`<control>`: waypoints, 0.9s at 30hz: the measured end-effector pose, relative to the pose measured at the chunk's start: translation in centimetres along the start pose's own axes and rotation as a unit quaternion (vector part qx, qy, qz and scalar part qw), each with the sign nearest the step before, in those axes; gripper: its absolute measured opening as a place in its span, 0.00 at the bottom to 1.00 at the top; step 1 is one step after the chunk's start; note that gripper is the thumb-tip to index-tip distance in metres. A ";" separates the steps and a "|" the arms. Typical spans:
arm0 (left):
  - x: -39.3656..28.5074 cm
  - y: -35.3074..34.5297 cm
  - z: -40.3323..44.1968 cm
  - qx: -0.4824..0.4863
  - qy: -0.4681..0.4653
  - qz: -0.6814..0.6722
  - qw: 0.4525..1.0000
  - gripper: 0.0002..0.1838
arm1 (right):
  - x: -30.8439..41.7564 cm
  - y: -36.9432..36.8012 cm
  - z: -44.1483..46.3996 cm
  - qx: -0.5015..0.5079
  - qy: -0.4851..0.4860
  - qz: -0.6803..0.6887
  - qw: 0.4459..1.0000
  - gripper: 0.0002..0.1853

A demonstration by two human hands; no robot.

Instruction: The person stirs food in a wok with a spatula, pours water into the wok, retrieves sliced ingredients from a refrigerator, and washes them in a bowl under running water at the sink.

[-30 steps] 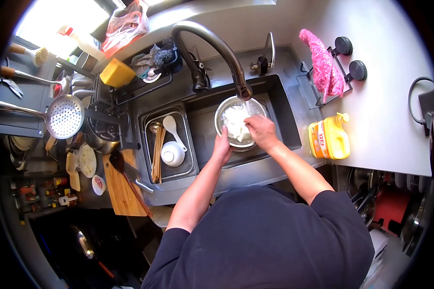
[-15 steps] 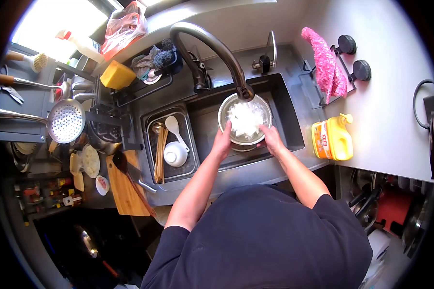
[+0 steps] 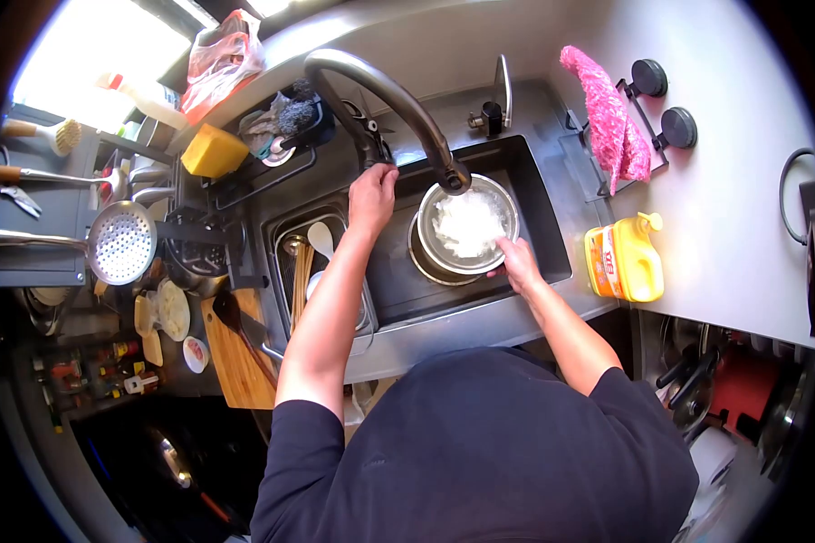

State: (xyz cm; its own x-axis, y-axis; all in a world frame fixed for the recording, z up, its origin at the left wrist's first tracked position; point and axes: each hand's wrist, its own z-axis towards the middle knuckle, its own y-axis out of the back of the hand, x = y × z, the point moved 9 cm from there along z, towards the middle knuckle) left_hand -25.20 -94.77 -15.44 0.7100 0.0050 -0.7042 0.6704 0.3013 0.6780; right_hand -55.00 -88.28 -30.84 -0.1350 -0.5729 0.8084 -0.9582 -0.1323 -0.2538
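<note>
My right hand [image 3: 519,264] grips the near right rim of a metal bowl [image 3: 433,242] under the faucet spout. A bright white mass, too glaring to make out, fills the middle of the bowl. Below it, a second round metal vessel [image 3: 436,274] shows partly, resting in the dark sink [image 3: 398,303]. My left hand [image 3: 373,195] is at the base of the tall curved faucet [image 3: 417,107], fingers closed on its handle [image 3: 378,156], which they partly hide. My left forearm covers part of the drain basket [image 3: 364,319], where chopsticks [image 3: 301,281] and a white spoon [image 3: 321,239] lie.
Right of the sink stands a yellow detergent bottle [image 3: 625,258], with a pink cloth [image 3: 607,118] on a rack behind it. A yellow sponge [image 3: 215,151] and a caddy lie at the back left. A wooden board [image 3: 244,362] and hanging skimmer [image 3: 122,242] are at left.
My left hand has let go of the bowl and moved up and left to the faucet handle. The bowl, still in my right hand, has shifted slightly right, uncovering the vessel below.
</note>
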 end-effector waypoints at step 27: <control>7.1 -11.0 -19.6 -0.023 0.303 -0.402 0.864 0.19 | 2.0 1.5 -2.5 -0.055 0.060 -0.077 0.994 0.18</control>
State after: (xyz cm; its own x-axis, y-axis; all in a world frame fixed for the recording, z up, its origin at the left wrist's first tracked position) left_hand -31.73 -79.31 -32.05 -0.2333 0.2710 -0.9339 0.8754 0.4767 -0.0803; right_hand -57.37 -87.63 -28.27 -0.0067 -0.4503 0.8928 -0.9907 -0.1184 -0.0671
